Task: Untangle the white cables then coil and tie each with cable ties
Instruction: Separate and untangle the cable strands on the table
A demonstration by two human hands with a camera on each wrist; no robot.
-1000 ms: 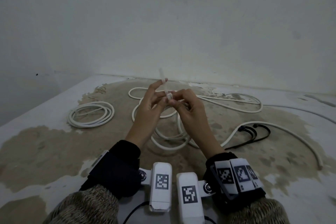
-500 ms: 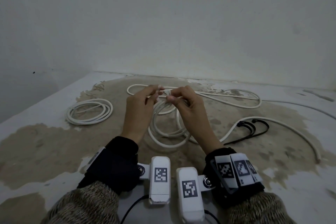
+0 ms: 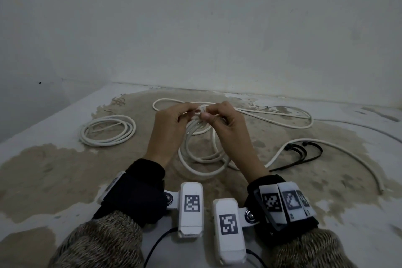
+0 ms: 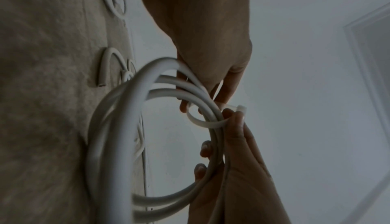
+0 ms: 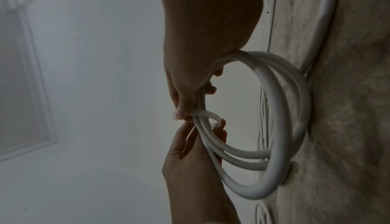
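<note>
Both hands hold white cable coil [image 3: 196,150] up on edge mid-surface. Left hand [image 3: 168,125] & right hand [image 3: 226,124] each pinch white cable tie [image 3: 202,108] looped round coil's top. Tied coil [image 3: 107,129] near left edge; black ties [image 3: 301,154] at right.

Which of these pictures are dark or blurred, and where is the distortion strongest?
Head view: dim, even light, sharp; the back wall's foot curves. Left wrist view: dark, the coiled cable near the lens blurred. Right wrist view: dark, the cable tie fairly sharp, floor tilted upright.

Stained floor [image 3: 65,169], plain wall [image 3: 195,28] behind.
</note>
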